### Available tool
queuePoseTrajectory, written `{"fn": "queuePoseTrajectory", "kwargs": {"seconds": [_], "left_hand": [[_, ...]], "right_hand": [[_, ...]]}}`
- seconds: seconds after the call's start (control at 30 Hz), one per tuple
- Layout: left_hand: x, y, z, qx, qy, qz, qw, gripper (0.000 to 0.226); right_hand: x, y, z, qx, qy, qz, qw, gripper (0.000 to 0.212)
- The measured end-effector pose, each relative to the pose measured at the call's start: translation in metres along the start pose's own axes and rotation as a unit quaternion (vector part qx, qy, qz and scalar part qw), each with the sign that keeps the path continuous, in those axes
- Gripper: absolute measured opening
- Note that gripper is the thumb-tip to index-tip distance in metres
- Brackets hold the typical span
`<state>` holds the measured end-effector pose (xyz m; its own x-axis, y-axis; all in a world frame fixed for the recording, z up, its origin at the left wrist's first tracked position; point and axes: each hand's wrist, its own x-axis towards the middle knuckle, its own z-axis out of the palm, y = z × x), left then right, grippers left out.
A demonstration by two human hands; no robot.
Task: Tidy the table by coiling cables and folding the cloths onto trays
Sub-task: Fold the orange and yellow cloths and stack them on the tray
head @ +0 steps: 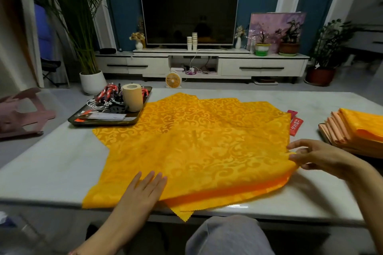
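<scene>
Several yellow patterned cloths [192, 145] lie spread and overlapping across the middle of the pale table [51, 167]. My left hand [143, 190] lies flat, fingers straight, on the near left part of the top cloth. My right hand [317, 157] pinches the right edge of that cloth and lifts it slightly; an orange layer shows underneath. A stack of folded yellow and peach cloths [356, 130] sits at the right edge of the table. At the far left a dark tray [83, 119] holds coiled cables [107, 97].
A roll of beige tape [132, 97] stands on the dark tray. Red packets [295, 125] lie between the spread cloths and the folded stack. A pink stool [20, 112] stands left of the table. My knee [228, 236] is under the near edge.
</scene>
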<state>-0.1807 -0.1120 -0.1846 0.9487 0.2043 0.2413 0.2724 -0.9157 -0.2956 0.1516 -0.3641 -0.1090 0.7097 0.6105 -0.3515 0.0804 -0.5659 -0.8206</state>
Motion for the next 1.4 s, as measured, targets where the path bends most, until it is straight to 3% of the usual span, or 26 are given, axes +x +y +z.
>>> {"fn": "queuePoseTrajectory", "kwargs": {"seconds": [0.03, 0.1, 0.13, 0.23, 0.3, 0.4, 0.47, 0.6, 0.83, 1.0, 1.07, 1.27, 1.4], "left_hand": [[-0.003, -0.001, 0.004, -0.003, 0.036, 0.023, 0.999, 0.013], [-0.01, 0.004, 0.013, -0.018, 0.031, 0.033, 0.999, 0.068], [-0.013, 0.005, 0.006, -0.032, 0.023, 0.012, 0.999, 0.076], [-0.021, -0.005, 0.002, -0.127, 0.064, -0.008, 0.99, 0.07], [-0.019, -0.02, 0.003, -0.221, 0.086, -0.115, 0.965, 0.056], [-0.016, -0.048, 0.013, -0.188, -0.019, -0.329, 0.925, 0.04], [-0.014, -0.059, 0.019, -0.167, -0.067, -0.401, 0.898, 0.042], [-0.012, -0.067, 0.025, -0.217, -0.038, -0.502, 0.837, 0.045], [-0.002, -0.085, 0.024, -0.27, -0.072, -0.521, 0.807, 0.038], [0.006, -0.097, 0.026, -0.33, 0.018, -0.516, 0.79, 0.022], [0.012, -0.098, 0.027, -0.362, 0.032, -0.509, 0.78, 0.034], [-0.001, -0.104, 0.029, -0.338, 0.082, -0.52, 0.78, 0.025], [-0.014, -0.103, 0.033, -0.307, 0.033, -0.53, 0.79, 0.021]], "right_hand": [[-0.001, 0.004, -0.004, -0.044, -0.028, 0.011, 0.999, 0.028], [0.002, 0.009, -0.004, -0.158, -0.068, 0.041, 0.984, 0.029], [0.004, 0.012, 0.0, -0.195, -0.074, 0.055, 0.976, 0.03], [0.014, 0.012, 0.015, -0.221, -0.018, 0.058, 0.973, 0.033], [0.02, 0.009, 0.028, -0.275, 0.088, 0.01, 0.957, 0.043], [0.029, -0.002, 0.06, -0.375, 0.24, -0.129, 0.886, 0.044], [0.032, -0.013, 0.092, -0.336, 0.194, -0.207, 0.898, 0.04], [0.043, -0.026, 0.151, -0.399, 0.04, -0.251, 0.881, 0.059], [0.058, -0.027, 0.177, -0.488, -0.011, -0.198, 0.85, 0.073], [0.062, -0.03, 0.185, -0.459, -0.002, -0.227, 0.859, 0.069], [0.063, -0.031, 0.188, -0.462, 0.0, -0.233, 0.856, 0.068], [0.07, -0.038, 0.186, -0.449, 0.002, -0.227, 0.864, 0.066], [0.077, -0.033, 0.182, -0.45, -0.001, -0.225, 0.865, 0.066]]}}
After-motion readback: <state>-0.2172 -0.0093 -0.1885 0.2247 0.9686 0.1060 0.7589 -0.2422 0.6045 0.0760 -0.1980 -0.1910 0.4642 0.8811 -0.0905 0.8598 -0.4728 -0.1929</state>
